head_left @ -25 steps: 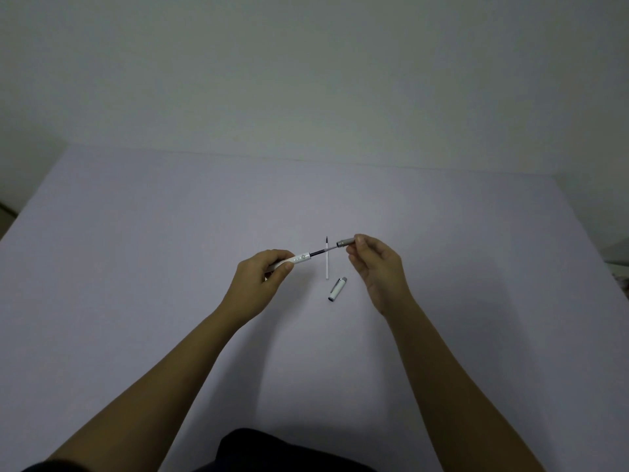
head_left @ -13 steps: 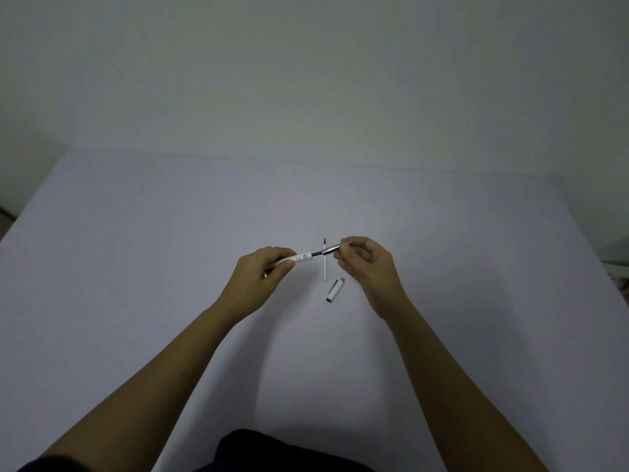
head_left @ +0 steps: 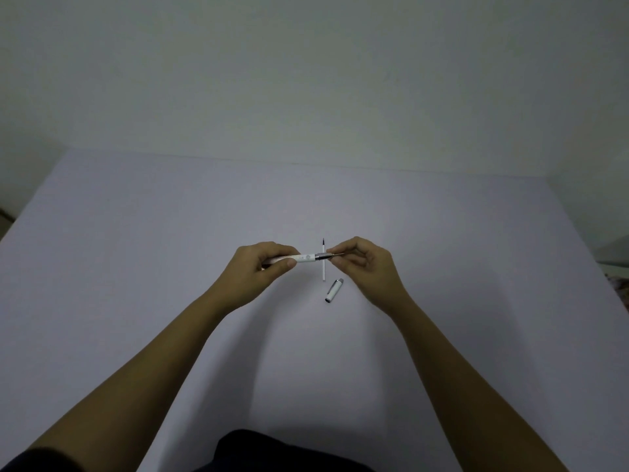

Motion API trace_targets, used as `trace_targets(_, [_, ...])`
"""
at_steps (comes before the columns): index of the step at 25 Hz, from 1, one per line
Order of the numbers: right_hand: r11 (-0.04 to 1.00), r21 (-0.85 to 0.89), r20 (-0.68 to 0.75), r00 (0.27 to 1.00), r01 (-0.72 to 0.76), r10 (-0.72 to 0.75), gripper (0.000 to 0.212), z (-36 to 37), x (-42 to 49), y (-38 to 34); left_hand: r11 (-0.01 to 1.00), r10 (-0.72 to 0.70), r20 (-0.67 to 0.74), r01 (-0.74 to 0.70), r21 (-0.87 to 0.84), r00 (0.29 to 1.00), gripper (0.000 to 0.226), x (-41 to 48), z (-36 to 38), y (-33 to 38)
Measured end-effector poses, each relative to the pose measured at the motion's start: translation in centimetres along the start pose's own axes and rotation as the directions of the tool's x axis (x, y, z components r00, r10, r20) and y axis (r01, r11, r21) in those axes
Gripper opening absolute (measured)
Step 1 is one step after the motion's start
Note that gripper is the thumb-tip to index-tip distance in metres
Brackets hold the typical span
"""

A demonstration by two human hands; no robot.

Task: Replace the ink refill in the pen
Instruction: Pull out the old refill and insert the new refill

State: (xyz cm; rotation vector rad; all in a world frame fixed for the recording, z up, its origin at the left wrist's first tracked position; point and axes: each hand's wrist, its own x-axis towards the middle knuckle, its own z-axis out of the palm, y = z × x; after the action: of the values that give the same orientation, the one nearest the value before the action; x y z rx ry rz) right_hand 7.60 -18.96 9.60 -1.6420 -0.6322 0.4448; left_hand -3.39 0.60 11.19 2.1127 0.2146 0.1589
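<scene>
My left hand (head_left: 262,267) grips the white pen barrel (head_left: 304,257), held level above the table. My right hand (head_left: 364,264) pinches the grey grip section (head_left: 324,256) at the barrel's right end, and the two parts meet with no gap showing. A thin white refill (head_left: 323,270) with a dark tip lies on the table behind the pen, pointing away from me. The white pen cap (head_left: 334,290) lies on the table just below and right of the refill.
A pale lilac table (head_left: 136,250) spreads wide on all sides of my hands. A plain wall rises behind its far edge. Some unclear items sit past the table's right edge (head_left: 612,260).
My right hand has slid the grey grip section left along the dark refill until it meets the white barrel. The exposed refill between them is gone. My left hand stayed put.
</scene>
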Motion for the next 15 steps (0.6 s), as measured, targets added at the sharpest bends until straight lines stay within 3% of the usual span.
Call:
trace_targets(6, [0.979,-0.198,-0.097,0.993,0.045,-0.066,0.019,0.51,0.54,-0.32,0.998,0.065,-0.088,-0.062,0.032,0.994,0.015,-0.17,0.18,0.32])
trace_targets(11, [0.877,-0.405,-0.076,0.947,0.257,-0.312,0.004,0.59,0.49,-0.38,1.0,0.017,-0.093,-0.019,-0.022,0.996,0.015,-0.3,0.11,0.46])
trace_targets(15, [0.853,-0.468,-0.066,0.953,0.233,-0.296,0.011,0.62,0.58,-0.84,0.998,0.069,-0.081,-0.067,0.022,0.994,0.016,-0.39,-0.18,0.49])
